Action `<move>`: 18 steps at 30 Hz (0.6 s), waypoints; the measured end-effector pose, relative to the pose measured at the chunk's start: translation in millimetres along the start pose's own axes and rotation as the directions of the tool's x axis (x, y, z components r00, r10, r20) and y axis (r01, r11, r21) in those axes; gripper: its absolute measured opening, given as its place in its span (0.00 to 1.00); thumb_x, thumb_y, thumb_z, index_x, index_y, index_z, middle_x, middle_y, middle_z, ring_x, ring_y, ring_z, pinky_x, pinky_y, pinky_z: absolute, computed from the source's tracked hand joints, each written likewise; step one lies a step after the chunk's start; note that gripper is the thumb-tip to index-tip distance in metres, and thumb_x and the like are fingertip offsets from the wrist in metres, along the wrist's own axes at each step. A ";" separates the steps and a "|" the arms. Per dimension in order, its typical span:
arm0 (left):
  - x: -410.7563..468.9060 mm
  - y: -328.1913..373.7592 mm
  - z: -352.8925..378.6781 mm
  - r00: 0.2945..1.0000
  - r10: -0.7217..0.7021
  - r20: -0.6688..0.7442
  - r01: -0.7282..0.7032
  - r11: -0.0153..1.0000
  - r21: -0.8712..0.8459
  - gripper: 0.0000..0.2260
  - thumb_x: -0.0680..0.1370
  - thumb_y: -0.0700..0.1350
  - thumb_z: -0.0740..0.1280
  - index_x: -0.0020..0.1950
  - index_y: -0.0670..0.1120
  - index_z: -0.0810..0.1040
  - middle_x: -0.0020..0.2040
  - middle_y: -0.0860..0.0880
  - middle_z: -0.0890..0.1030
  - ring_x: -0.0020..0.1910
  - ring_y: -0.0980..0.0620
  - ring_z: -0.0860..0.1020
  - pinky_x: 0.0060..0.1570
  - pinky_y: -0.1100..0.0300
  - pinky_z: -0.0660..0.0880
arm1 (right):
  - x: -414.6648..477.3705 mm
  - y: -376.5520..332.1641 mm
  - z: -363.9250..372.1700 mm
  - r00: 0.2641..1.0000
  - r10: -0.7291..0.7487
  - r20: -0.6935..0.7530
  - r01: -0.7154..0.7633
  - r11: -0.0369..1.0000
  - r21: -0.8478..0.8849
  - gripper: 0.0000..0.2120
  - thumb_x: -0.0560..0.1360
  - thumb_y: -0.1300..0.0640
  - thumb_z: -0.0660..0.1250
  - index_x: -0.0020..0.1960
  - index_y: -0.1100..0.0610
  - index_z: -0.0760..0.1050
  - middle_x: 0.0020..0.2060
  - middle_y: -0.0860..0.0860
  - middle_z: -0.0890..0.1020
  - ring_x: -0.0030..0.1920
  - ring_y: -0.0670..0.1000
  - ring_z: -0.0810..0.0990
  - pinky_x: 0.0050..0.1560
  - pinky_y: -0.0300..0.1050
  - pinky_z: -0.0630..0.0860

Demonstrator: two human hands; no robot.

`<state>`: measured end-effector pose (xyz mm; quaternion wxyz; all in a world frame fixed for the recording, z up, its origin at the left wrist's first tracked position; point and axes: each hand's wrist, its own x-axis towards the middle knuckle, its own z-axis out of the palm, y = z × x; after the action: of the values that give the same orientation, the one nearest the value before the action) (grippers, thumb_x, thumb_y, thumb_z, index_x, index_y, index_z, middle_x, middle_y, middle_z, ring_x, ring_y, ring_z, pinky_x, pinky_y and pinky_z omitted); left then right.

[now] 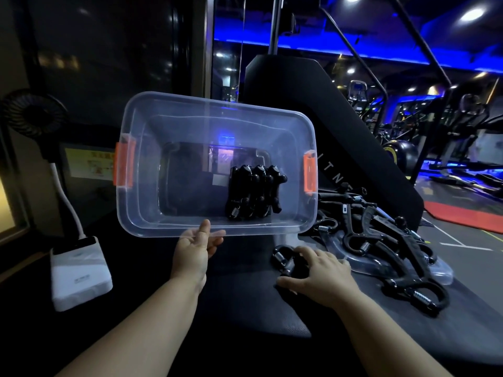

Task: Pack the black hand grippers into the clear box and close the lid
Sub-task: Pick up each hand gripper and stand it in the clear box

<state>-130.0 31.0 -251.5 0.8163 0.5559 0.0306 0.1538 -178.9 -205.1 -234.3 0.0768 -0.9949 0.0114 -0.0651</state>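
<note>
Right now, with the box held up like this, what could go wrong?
The left hand alone pinches the near rim of the clear box, which seems tipped; it may slip, or the stacked grippers inside may slide. The lid lies under the pile of loose grippers, so it cannot close the box until that is cleared.

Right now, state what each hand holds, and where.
Left hand: clear box, by its near rim. Right hand: black hand gripper, around its handles.
</note>
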 end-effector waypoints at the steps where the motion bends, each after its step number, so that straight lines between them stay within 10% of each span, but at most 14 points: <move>1: 0.4 -0.3 0.1 1.000 0.002 0.003 -0.002 1.000 0.004 0.12 0.79 0.52 0.61 0.46 0.44 0.74 0.38 0.51 0.85 0.38 0.56 0.80 0.41 0.61 0.72 | -2.2 1.1 -0.1 1.000 -0.025 0.002 0.025 1.000 -0.001 0.41 0.61 0.21 0.58 0.69 0.39 0.61 0.67 0.42 0.70 0.69 0.47 0.65 0.67 0.55 0.58; 18: 0.6 -1.0 0.2 1.000 -0.008 -0.004 0.008 1.000 0.002 0.11 0.79 0.52 0.61 0.46 0.44 0.73 0.36 0.51 0.85 0.38 0.56 0.80 0.41 0.61 0.72 | -18.6 -10.9 -1.1 0.980 -0.192 -0.056 0.194 0.980 0.038 0.48 0.58 0.21 0.58 0.74 0.40 0.56 0.64 0.44 0.70 0.67 0.48 0.66 0.66 0.46 0.63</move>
<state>-129.2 30.7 -252.2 0.8164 0.5563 0.0346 0.1515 -197.3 -193.9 -233.9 0.0914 -0.9873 -0.0848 -0.0983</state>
